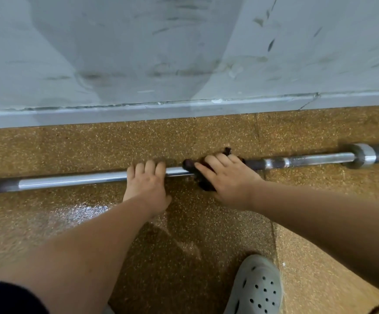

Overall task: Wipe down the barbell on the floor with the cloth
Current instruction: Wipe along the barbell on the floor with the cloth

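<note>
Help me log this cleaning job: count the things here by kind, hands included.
Barbell: 1
Cloth: 1
Hands: 2, left hand and right hand
Shoe: 1
Total: 5

At the far side, a pale grey wall point(319, 53) is seen, marked with dark scuffs and streaks. A broad shadow point(120, 64) is cast on it left of centre. Along its foot a grey skirting point(70, 116) is run, chipped in places. The floor point(93, 143) is laid in speckled brown tiles, with a seam point(258, 132) at the right. Light is reflected in a glossy patch point(77, 214) at the near left.
</note>
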